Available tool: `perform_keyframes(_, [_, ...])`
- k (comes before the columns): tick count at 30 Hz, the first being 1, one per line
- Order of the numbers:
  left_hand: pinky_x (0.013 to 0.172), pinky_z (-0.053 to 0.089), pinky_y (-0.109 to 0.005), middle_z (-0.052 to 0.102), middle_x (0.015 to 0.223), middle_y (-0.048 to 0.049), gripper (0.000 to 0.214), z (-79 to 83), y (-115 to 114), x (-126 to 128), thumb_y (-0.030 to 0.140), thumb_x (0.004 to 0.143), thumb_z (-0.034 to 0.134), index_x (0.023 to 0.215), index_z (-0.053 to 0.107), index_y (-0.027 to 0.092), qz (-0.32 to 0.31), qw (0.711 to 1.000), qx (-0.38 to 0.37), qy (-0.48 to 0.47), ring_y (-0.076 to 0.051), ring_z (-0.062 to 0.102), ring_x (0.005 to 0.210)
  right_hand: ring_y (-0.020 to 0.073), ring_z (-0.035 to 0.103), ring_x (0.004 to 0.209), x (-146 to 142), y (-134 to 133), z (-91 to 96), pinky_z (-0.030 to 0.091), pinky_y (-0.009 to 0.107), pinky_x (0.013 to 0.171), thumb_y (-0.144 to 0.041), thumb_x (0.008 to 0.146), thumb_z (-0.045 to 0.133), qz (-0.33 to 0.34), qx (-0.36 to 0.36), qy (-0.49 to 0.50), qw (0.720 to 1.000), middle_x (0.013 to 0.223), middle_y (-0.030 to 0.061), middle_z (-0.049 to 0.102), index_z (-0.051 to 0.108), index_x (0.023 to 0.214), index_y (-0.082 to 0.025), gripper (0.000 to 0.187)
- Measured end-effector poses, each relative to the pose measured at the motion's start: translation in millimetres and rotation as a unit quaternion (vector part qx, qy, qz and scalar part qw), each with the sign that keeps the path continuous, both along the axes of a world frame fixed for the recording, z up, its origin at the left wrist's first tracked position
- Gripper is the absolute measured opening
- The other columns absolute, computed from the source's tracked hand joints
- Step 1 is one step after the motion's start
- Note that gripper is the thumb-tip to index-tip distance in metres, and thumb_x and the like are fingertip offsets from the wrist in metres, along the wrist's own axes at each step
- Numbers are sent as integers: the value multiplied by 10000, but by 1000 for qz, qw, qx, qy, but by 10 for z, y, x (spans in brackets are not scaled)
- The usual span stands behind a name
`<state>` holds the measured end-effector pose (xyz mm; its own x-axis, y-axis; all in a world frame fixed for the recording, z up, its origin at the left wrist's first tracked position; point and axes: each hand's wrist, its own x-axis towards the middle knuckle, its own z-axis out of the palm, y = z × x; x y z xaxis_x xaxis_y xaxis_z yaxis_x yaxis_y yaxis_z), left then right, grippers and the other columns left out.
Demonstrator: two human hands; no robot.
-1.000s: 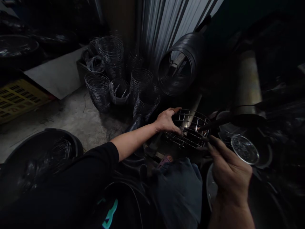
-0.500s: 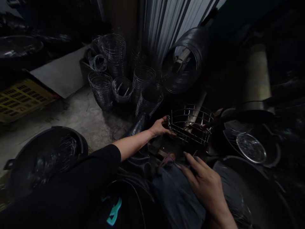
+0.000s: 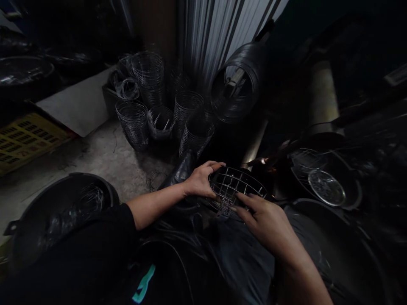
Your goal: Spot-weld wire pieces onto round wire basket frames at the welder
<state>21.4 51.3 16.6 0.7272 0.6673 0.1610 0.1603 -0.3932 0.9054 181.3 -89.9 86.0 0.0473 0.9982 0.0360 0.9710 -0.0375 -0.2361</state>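
A round wire basket (image 3: 237,182) with a welded grid of thin metal rods is low in front of me, tilted above my lap. My left hand (image 3: 200,181) grips its left side, thumb and fingers closed around the rim. At the near right side, my right hand (image 3: 266,218) has its fingertips bent in against the wires. Part of the basket's lower front is dark and covered by the fingers. Just behind the basket is a welding tip (image 3: 262,161) with a coppery shine, in front of a pale metal bar (image 3: 254,146).
Stacks of wire rings (image 3: 132,123) stand on the floor ahead, with a big wire coil (image 3: 235,93) beside them. Black tubs are at left (image 3: 73,176) and right (image 3: 359,237). A yellow crate (image 3: 28,142) sits far left. A thick cylinder (image 3: 322,99) hangs at the right.
The basket has come away from the welding tip, toward me and lower, with my left hand on it. My right hand has moved up from open air to the basket's near side.
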Motion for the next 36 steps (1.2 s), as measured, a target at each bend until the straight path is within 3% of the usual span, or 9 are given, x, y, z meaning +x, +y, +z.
perform_keyframes(4, [1036,468,-397,532,1262,-97,986,4,9,87,342,401,871,1309,527,172,14,1000,19,1,-267,582,1129,296,649,879,-35,-69,-1,540,416,754,-143,806,550,23,-32,-121,992,944,131,715,691,1128,-119,353])
perform_keyframes(6, [1032,470,-396,528,1266,-87,978,-2,21,123,317,406,868,1312,523,188,12,1000,25,4,-264,580,1130,282,643,832,2,-117,10,539,422,763,-145,836,521,34,26,-71,997,881,123,717,707,1081,-113,310])
perform_keyframes(9, [1023,477,-384,519,1276,-76,976,18,32,161,254,410,855,1322,511,204,3,1000,25,7,-259,575,1136,210,661,781,146,-192,84,550,319,722,-231,902,519,13,134,117,984,878,87,722,719,1053,-159,261])
perform_keyframes(12, [1030,469,-394,514,1280,-93,1024,52,22,182,305,386,872,1333,502,182,-2,999,44,13,-272,563,1144,173,689,749,292,-203,176,549,240,649,-313,874,609,17,14,293,956,873,41,732,737,1012,-214,212])
perform_keyframes(14, [1037,460,-404,517,1279,-108,1048,62,1,188,364,383,877,1338,499,161,-6,998,65,15,-280,557,1147,179,698,733,324,-160,176,549,239,628,-335,864,610,18,-76,324,943,848,34,736,751,961,-223,206])
perform_keyframes(18, [1019,472,-399,531,1253,-106,1009,36,-41,173,381,405,864,1325,515,157,15,998,64,12,-275,563,1132,249,687,798,217,-75,24,555,347,692,-236,816,576,7,-17,87,996,901,94,730,741,1003,-171,258])
perform_keyframes(22, [1019,478,-394,532,1234,-95,998,-6,-40,146,382,384,868,1300,533,168,32,999,20,-11,-260,582,1104,292,645,767,114,-93,-100,540,424,689,-114,775,548,77,52,-110,990,846,119,715,699,1072,-85,334])
perform_keyframes(28, [1029,471,-401,526,1240,-115,1022,21,8,191,343,361,883,1300,531,141,30,999,-9,-26,-271,575,1122,168,624,638,211,-52,-131,521,304,671,-132,911,457,133,214,-15,968,753,64,700,690,986,-108,246])
perform_keyframes(36, [1048,455,-414,514,1253,-93,1019,20,175,387,347,368,888,1306,525,180,38,998,-9,-54,-268,563,1135,155,607,615,422,82,-160,517,309,704,-146,897,529,103,253,8,962,774,54,709,709,1006,-142,211])
